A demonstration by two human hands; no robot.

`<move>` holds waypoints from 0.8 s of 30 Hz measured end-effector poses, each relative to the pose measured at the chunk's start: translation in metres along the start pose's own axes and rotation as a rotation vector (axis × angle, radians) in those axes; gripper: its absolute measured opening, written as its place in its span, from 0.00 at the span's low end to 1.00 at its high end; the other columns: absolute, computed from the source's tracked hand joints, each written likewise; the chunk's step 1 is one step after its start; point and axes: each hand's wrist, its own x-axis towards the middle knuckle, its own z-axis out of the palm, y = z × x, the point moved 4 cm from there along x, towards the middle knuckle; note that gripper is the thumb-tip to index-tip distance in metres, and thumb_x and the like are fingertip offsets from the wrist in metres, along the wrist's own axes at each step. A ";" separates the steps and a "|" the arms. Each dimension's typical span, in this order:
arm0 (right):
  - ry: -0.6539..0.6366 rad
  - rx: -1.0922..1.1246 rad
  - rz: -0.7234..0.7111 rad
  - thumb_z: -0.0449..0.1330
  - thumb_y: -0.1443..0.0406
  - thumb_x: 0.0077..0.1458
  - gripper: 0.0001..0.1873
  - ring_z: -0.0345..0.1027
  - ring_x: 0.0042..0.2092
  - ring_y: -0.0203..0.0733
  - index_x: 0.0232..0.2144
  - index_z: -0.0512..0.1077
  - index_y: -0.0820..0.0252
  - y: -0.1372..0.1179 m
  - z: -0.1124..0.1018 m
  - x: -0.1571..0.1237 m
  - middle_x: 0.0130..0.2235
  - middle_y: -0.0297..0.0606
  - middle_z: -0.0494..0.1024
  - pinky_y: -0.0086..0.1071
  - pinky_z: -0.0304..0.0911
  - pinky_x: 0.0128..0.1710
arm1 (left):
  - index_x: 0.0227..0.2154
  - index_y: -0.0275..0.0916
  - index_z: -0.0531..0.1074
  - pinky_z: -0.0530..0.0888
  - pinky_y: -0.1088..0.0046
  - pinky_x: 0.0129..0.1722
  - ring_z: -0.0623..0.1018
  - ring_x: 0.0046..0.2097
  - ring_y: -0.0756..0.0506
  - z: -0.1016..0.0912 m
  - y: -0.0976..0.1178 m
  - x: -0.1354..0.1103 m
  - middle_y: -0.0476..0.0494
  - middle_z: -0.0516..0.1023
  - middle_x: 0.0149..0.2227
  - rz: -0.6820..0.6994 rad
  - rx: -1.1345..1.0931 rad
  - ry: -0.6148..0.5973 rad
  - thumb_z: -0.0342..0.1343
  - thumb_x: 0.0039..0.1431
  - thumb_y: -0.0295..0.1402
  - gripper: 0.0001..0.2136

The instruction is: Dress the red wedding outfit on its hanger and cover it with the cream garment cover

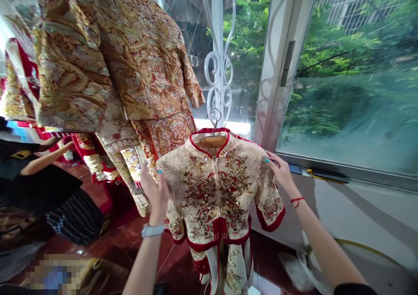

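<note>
A cream jacket (202, 190) with gold and red beadwork and red trim hangs upright on a wooden hanger (213, 142) in front of me. My left hand (156, 195) is beside the shoulder on the jacket's left side in view, fingers raised and apart, holding nothing. At the opposite shoulder, my right hand (281, 172) has its thumb and fingers on the fabric, gripping the sleeve's upper edge. Below the jacket hangs a pale embroidered skirt (235, 264), partly hidden by it.
Large gold embroidered garments (140, 55) hang close by on the left. A person in a dark top (42, 177) reaches toward clothes farther left. A window (352, 90) and its sill stand behind on the right. Clear plastic (295, 271) lies low at right.
</note>
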 end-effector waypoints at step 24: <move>-0.067 0.187 0.179 0.65 0.45 0.41 0.25 0.60 0.25 0.34 0.25 0.72 0.61 0.023 0.012 0.072 0.23 0.30 0.71 0.27 0.56 0.25 | 0.47 0.40 0.74 0.65 0.67 0.57 0.72 0.53 0.43 0.024 -0.016 0.025 0.43 0.76 0.48 -0.190 -0.342 -0.065 0.51 0.61 0.49 0.21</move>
